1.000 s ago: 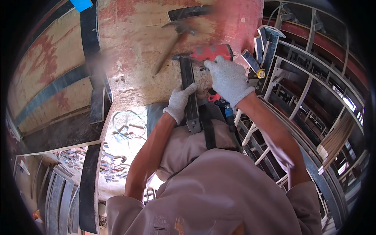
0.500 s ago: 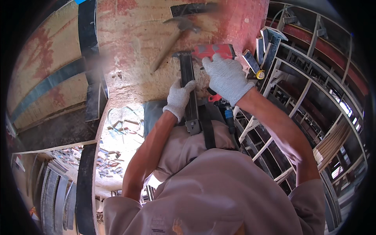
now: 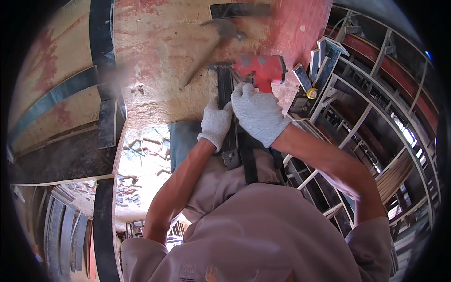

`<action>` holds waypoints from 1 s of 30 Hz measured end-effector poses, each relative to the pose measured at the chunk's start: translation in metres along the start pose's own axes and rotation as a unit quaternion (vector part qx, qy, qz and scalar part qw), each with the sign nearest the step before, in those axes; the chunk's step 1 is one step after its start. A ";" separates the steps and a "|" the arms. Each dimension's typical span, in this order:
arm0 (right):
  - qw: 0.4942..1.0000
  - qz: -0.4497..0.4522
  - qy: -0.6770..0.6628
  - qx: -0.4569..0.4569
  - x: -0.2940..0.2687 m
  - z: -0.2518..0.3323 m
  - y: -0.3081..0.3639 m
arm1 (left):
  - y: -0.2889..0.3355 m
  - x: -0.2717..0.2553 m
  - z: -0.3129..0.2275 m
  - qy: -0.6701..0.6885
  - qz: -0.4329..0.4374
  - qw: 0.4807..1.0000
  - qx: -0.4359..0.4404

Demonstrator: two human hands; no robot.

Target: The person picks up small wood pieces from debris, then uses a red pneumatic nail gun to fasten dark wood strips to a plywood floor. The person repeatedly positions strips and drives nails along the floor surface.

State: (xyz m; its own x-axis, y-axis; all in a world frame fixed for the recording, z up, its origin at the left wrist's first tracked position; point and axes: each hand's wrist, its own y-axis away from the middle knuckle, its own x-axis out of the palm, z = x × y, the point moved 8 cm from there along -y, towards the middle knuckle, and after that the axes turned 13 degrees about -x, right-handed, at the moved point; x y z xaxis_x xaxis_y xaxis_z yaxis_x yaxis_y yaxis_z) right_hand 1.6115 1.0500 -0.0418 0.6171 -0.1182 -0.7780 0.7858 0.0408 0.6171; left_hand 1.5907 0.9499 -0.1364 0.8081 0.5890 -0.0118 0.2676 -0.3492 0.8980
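Both my hands wear grey knit gloves. My right hand is closed around the grip of a red nail gun that rests on a worn reddish plywood board. My left hand is wrapped around the gun's long black magazine, which runs down toward my body. A hammer lies on the board just beyond the gun, its head up and to the right.
A dark metal strip lies at the board's far edge. Black steel formwork frames stand to the right, with a yellow tape roll nearby. Debris lies on the ground far below. Dark beams cross the left side.
Both hands and the nail gun have kept their grip and place on the board; the view has shifted slightly, nothing else has moved.
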 end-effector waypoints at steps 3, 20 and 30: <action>0.996 0.008 -0.056 0.069 -0.001 -0.008 0.000 | 0.001 -0.002 0.001 -0.023 -0.008 1.000 -0.014; 0.537 -0.198 -0.735 0.363 0.015 -0.126 0.169 | 0.009 0.016 -0.018 0.143 0.166 0.971 -0.091; 0.548 -0.753 -0.276 0.236 -0.292 -0.113 0.334 | 0.174 -0.009 -0.209 0.084 0.136 0.935 0.316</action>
State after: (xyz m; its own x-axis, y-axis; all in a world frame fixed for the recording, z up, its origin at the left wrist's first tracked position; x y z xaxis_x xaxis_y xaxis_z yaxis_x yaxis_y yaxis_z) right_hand 1.6987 1.2107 0.3781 -0.9270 0.0465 -0.3723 0.2082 -0.7618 -0.6134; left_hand 1.5203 1.0356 0.1119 0.8118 0.5030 0.2968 0.3632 -0.8328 0.4178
